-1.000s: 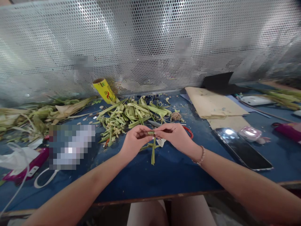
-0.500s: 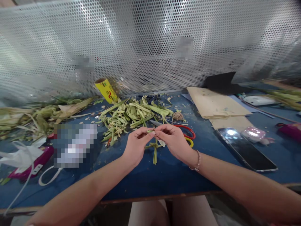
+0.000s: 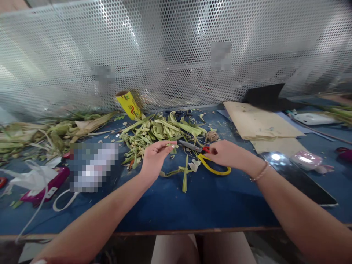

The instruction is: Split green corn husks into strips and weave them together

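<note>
My left hand (image 3: 157, 155) pinches a small pale-green piece of husk (image 3: 174, 146) between thumb and fingertips. Just to its right, my right hand (image 3: 224, 154) is closed on the scissors (image 3: 215, 169), which have one red and one yellow handle. Their grey blades point left, with the tip close to my left fingertips. Below the hands, a cross-shaped figure of knotted husk strips (image 3: 185, 176) lies on the blue table (image 3: 165, 216). A whitish scrap (image 3: 194, 165) rests beside it, near the yellow handle.
Behind my hands lies a heap of green husk pieces (image 3: 162, 128), with a ball of twine (image 3: 212, 136) at its right. A yellow tube (image 3: 128, 105) leans at the back. Brown paper (image 3: 261, 123) and a phone (image 3: 299, 178) lie right; more husks (image 3: 68, 132) lie left.
My right hand has left the left fingertips, moved right and taken hold of the scissors, raising them with blades toward the left hand. My left hand keeps its pinch, slightly further left.
</note>
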Tool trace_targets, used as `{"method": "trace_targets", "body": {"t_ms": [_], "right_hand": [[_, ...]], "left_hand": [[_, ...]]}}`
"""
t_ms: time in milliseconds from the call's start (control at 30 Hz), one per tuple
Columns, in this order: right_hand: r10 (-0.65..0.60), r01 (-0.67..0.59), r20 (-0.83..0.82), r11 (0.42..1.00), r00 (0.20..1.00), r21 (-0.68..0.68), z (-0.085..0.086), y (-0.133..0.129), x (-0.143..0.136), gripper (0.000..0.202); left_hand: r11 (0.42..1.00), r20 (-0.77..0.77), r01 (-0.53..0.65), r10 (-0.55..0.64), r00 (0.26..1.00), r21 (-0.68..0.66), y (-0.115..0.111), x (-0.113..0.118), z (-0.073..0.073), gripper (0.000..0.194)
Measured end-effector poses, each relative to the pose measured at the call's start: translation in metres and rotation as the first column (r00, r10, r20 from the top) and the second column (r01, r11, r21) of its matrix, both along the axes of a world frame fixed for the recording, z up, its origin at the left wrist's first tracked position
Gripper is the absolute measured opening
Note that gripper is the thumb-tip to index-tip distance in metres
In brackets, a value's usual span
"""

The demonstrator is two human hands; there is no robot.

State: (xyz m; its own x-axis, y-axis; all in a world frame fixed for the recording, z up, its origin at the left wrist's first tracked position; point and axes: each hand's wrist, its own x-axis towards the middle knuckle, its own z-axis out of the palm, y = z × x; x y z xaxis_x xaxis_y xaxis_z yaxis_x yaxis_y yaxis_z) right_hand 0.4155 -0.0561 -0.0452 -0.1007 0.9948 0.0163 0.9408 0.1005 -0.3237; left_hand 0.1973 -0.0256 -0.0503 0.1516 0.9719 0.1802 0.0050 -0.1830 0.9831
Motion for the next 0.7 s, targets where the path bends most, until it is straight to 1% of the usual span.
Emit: {"method": "trace_targets", "body": {"t_ms": [67,133,233,333,433,567,700], "right_hand": [[0.051,-0.041,0.094,0.994,0.994,-0.101,-0.003,0.003,0.007,0.029],[0.088,-0.069,0.144,0.988,0.986,-0.136,-0.007,0.003,0.006,0.022],[0.083,-0.065,0.207,0.994,0.975,-0.093,-0.012,0.000,0.000,0.013],[0.037,-0.033,0.252,0.999,0.967,-0.022,-0.014,-0.002,-0.005,0.018],[-0.021,0.034,0.284,0.999,0.958,-0.041,-0.015,0.000,-0.006,0.021],[-0.041,0.075,0.224,0.986,0.974,-0.146,-0.015,0.004,-0.005,0.024],[-0.075,0.106,0.210,0.984,0.975,-0.140,-0.012,0.003,-0.004,0.026]], "left_hand": [[1.000,0.034,0.019,-0.019,0.999,0.001,0.004,-0.001,-0.001,0.015],[0.998,0.111,0.056,-0.054,0.992,-0.014,0.007,-0.001,-0.002,0.014],[0.996,0.193,0.077,-0.069,0.979,-0.037,0.010,-0.002,-0.003,0.016],[0.993,0.208,0.086,-0.069,0.976,-0.077,0.012,-0.003,-0.005,0.024],[0.987,0.227,0.131,-0.106,0.968,-0.097,0.014,-0.003,-0.009,0.030],[0.984,0.193,0.150,-0.131,0.972,-0.092,0.017,-0.003,-0.015,0.031],[0.989,0.111,0.127,-0.118,0.987,-0.071,0.019,-0.003,-0.015,0.028]]}}
